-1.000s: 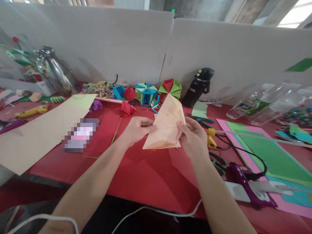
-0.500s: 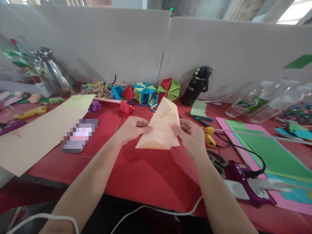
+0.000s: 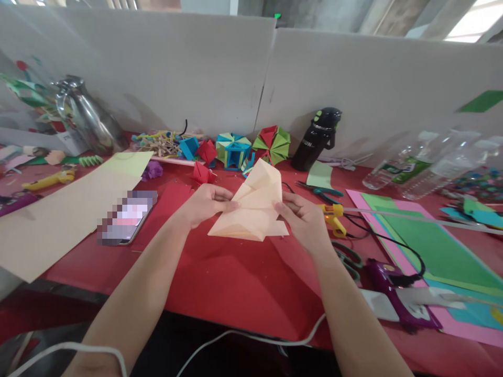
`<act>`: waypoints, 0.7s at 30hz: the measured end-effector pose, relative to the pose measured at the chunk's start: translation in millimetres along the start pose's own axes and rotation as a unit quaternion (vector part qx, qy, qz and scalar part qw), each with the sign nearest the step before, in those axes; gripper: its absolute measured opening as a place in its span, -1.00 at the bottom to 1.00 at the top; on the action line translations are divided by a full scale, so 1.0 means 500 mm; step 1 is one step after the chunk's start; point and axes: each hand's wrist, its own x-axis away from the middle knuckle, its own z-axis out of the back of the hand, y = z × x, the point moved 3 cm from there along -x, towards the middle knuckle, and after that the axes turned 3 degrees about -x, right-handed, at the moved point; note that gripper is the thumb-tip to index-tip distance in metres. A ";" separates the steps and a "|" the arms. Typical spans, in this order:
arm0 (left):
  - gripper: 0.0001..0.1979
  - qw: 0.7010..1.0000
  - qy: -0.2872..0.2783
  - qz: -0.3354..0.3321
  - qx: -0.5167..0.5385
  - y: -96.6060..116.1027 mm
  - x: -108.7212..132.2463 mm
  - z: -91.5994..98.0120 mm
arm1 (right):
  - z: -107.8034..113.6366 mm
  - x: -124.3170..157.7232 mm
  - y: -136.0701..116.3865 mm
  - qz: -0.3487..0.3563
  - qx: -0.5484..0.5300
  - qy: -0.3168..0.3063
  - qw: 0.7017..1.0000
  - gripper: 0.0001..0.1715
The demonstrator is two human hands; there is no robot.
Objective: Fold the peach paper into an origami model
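Above the red table (image 3: 236, 285), a folded cream paper (image 3: 257, 201) is held, its left side pinched by the left hand (image 3: 203, 206), its right side by the right hand (image 3: 307, 221). Beyond, a black bottle (image 3: 314, 142) is placed far right of centre.

Peach paper (image 3: 256, 198) shifted left, lower folds (image 3: 239, 225) apparently spread wider.
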 end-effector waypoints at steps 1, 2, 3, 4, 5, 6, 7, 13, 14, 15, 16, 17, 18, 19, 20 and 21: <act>-0.76 1.000 0.000 0.002 0.002 0.000 0.000 0.000 | 0.000 0.000 0.000 0.005 0.004 0.001 1.000 -0.53; -0.76 1.000 0.001 0.003 0.003 0.000 -0.001 0.000 | 0.000 0.000 0.000 0.009 0.008 0.003 1.000 -0.53; -0.75 1.000 0.003 0.005 0.003 -0.001 -0.001 0.001 | 0.001 0.000 -0.001 0.012 0.010 0.006 1.000 -0.52; -0.75 1.000 0.004 0.006 0.003 -0.001 -0.001 0.001 | 0.001 0.000 -0.001 0.012 0.011 0.009 1.000 -0.52; -0.74 1.000 0.004 0.007 0.004 -0.001 -0.002 0.001 | 0.002 -0.001 -0.001 0.009 0.010 0.012 1.000 -0.52; -0.74 1.000 0.005 0.008 0.005 -0.001 -0.002 0.001 | 0.002 -0.001 -0.001 0.005 0.008 0.016 1.000 -0.52; -0.73 1.000 0.007 0.008 0.005 -0.001 -0.002 0.001 | 0.003 -0.001 -0.001 0.003 0.004 0.019 1.000 -0.52; -0.70 1.000 -0.001 0.002 -0.007 -0.005 -0.005 0.000 | -0.006 0.002 -0.005 -0.048 -0.064 -0.023 0.997 -0.46; -0.70 1.000 -0.002 -0.005 -0.009 -0.006 -0.006 0.000 | -0.007 0.003 -0.005 -0.061 -0.080 -0.026 0.995 -0.47; -0.70 1.000 -0.001 -0.013 -0.012 -0.006 -0.007 0.001 | -0.007 0.005 -0.005 -0.072 -0.095 -0.028 0.992 -0.48; -0.70 1.000 0.001 -0.020 -0.015 -0.007 -0.008 0.001 | -0.007 0.006 -0.004 -0.083 -0.108 -0.032 0.990 -0.48; -0.70 1.000 0.005 -0.024 -0.018 -0.008 -0.009 0.002 | -0.007 0.007 -0.003 -0.094 -0.117 -0.038 0.988 -0.49; -0.71 0.999 0.011 -0.027 -0.021 -0.008 -0.010 0.003 | -0.007 0.008 -0.002 -0.102 -0.123 -0.045 0.986 -0.51; -0.71 0.999 0.017 -0.032 -0.023 -0.009 -0.011 0.003 | -0.007 0.009 -0.001 -0.108 -0.125 -0.053 0.985 -0.55; -0.72 0.999 0.021 -0.038 -0.025 -0.009 -0.012 0.004 | -0.007 0.009 0.000 -0.115 -0.124 -0.059 0.984 -0.62; -0.72 0.998 0.025 -0.046 -0.026 -0.008 -0.012 0.004 | -0.007 0.010 0.001 -0.122 -0.121 -0.063 0.983 -0.68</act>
